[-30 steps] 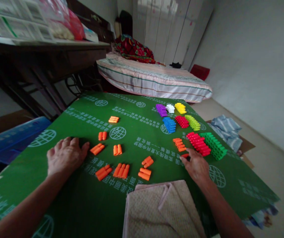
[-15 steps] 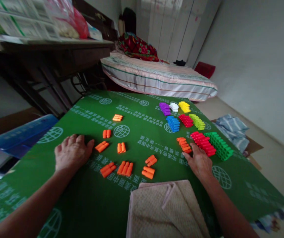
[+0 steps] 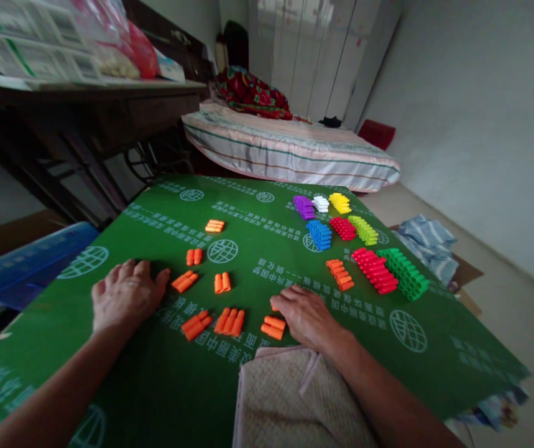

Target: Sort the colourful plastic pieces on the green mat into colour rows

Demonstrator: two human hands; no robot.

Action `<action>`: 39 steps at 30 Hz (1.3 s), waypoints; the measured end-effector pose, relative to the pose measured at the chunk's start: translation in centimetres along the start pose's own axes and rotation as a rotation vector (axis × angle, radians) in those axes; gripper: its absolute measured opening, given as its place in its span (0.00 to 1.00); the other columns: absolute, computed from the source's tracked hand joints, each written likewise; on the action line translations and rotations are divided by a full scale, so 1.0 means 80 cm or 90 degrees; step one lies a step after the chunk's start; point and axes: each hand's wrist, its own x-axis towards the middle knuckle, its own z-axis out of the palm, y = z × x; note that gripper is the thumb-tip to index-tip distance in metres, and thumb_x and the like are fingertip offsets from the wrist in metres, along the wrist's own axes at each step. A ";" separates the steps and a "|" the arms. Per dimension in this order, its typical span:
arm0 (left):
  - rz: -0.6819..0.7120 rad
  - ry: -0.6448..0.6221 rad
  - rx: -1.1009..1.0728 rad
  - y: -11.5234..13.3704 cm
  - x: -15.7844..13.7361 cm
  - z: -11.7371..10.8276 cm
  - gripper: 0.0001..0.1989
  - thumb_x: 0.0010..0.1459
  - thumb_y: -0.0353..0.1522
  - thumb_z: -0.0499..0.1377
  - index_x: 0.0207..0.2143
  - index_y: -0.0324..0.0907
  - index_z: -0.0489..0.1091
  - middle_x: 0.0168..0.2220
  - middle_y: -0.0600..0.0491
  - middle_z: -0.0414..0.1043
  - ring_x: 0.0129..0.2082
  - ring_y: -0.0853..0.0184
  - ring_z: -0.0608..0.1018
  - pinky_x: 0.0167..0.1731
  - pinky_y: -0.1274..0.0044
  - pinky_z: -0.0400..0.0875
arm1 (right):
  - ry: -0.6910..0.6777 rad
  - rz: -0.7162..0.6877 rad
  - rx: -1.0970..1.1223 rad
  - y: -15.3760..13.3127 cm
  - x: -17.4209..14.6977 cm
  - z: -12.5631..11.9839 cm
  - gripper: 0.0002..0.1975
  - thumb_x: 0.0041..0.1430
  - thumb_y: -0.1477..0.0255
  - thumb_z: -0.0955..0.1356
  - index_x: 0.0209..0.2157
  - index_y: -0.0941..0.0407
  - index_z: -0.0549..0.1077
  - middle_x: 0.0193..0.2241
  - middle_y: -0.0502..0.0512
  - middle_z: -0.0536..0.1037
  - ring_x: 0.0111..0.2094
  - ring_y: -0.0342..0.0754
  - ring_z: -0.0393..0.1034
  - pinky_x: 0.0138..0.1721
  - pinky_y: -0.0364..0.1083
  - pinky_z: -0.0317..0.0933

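Note:
My left hand (image 3: 125, 295) lies palm down on the green board (image 3: 267, 249), fingers spread, holding nothing. Close to its thumb is a joined pair of orange bullet-shaped plastic blocks (image 3: 184, 281). My right hand (image 3: 304, 316) has its fingertips closed over an orange block pair, mostly hidden beneath them; one orange end shows at the fingertips. Just in front of that hand sits another orange pair (image 3: 273, 327). More small orange clusters lie between the hands, including a group of three (image 3: 229, 322). An orange row (image 3: 340, 274) lies beyond my right hand.
Sorted block rows stand at the right: red (image 3: 375, 270), green (image 3: 405, 274), blue (image 3: 319, 234), purple (image 3: 304, 207), white, yellow and lime. A folded beige cloth (image 3: 294, 398) covers the near edge. Beyond are a bed (image 3: 290, 146) and a dark table (image 3: 108, 102).
My right hand has moved left from beside the orange row to an orange pair near the cloth, covering it. The orange row stays on the board. My left hand remains flat.

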 end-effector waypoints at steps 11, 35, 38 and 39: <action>0.001 -0.012 0.011 0.001 0.003 -0.002 0.37 0.55 0.51 0.32 0.52 0.36 0.62 0.58 0.38 0.59 0.60 0.46 0.60 0.56 0.56 0.59 | 0.037 0.535 -0.113 0.043 -0.093 0.005 0.12 0.61 0.62 0.66 0.39 0.55 0.75 0.35 0.59 0.79 0.39 0.53 0.74 0.34 0.46 0.61; -0.013 -0.027 0.004 0.007 0.002 -0.008 0.41 0.55 0.53 0.29 0.54 0.35 0.61 0.60 0.36 0.57 0.61 0.45 0.59 0.56 0.55 0.58 | 0.257 0.525 -0.022 0.115 -0.104 0.032 0.22 0.60 0.62 0.65 0.54 0.56 0.70 0.41 0.59 0.79 0.42 0.51 0.72 0.40 0.47 0.63; -0.013 -0.025 0.005 0.007 0.001 -0.008 0.41 0.54 0.53 0.29 0.53 0.35 0.62 0.60 0.36 0.58 0.60 0.45 0.59 0.56 0.55 0.59 | 0.263 0.524 -0.034 0.118 -0.101 0.032 0.23 0.60 0.62 0.65 0.55 0.57 0.69 0.40 0.59 0.79 0.41 0.51 0.73 0.41 0.47 0.63; -0.014 -0.026 0.006 0.008 0.002 -0.008 0.41 0.54 0.53 0.29 0.53 0.35 0.62 0.60 0.36 0.58 0.60 0.45 0.59 0.56 0.55 0.59 | 0.261 0.523 -0.036 0.118 -0.100 0.032 0.23 0.60 0.63 0.65 0.55 0.57 0.69 0.40 0.59 0.79 0.41 0.51 0.73 0.41 0.47 0.63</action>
